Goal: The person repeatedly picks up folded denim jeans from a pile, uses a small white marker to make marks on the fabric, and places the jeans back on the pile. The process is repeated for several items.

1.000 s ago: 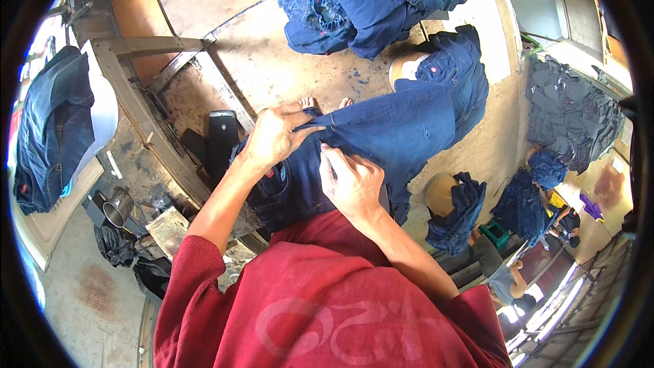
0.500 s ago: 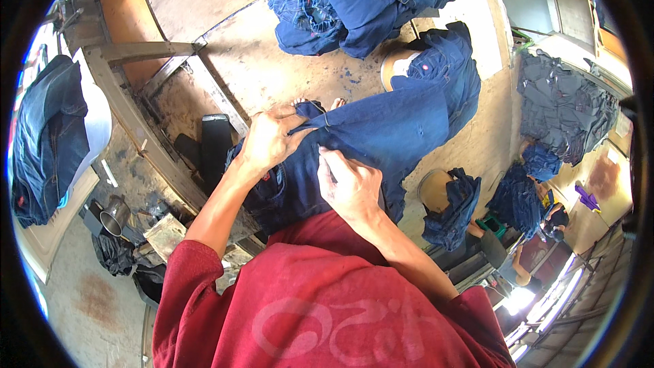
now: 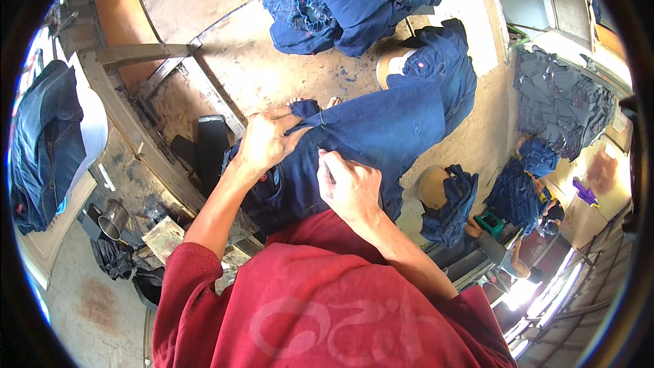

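Observation:
A pair of dark blue jeans [image 3: 385, 119] lies across my lap and stretches away to the right, its far end draped over a round stool [image 3: 389, 68]. My left hand [image 3: 268, 140] is closed in a pinch on the denim near a loose thread at a seam. Just to the right and nearer to me, my right hand [image 3: 351, 180] is closed over the same leg, thumb and forefinger together. What lies in its fingers, if anything, is too small to make out.
A heap of jeans [image 3: 354, 3] rises ahead. More denim [image 3: 446, 208] rests on a round stool at right, near a dark garment pile [image 3: 562, 99]. Another person [image 3: 507, 259] works at far right. Left are a wooden frame [image 3: 146, 51], draped jeans [image 3: 44, 143] and a metal mug [image 3: 114, 219].
The whole view has shifted slightly. Both hands keep nearly the same places on the jeans, the left still pinching the denim.

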A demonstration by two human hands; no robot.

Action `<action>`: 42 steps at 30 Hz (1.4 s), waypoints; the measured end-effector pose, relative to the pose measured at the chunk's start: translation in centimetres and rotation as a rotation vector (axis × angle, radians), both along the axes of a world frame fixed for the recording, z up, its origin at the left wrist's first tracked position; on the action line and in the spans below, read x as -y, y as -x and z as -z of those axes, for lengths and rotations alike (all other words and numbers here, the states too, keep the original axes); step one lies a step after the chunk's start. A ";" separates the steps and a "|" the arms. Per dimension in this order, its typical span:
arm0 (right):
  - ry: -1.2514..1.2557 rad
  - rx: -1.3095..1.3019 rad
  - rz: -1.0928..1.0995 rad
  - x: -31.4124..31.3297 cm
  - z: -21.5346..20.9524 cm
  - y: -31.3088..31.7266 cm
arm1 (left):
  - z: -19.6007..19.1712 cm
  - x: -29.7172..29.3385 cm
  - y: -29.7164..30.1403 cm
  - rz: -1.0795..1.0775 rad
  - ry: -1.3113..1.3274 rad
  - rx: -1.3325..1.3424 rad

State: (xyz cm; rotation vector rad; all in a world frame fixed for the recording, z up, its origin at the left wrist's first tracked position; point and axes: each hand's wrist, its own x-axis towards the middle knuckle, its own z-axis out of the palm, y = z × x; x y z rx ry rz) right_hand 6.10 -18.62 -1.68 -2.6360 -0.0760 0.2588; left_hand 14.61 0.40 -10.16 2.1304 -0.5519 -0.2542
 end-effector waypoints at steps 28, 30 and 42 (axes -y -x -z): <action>-0.024 0.060 0.000 0.9 0.1 1.9 | 0.1 0.3 -0.1 -0.030 -0.020 0.034; -0.013 0.081 -0.025 0.9 0.1 1.8 | 0.0 0.3 0.0 -0.030 -0.022 0.017; -0.033 0.043 0.047 1.0 0.0 1.4 | -0.2 0.5 -0.2 -0.046 -0.021 0.039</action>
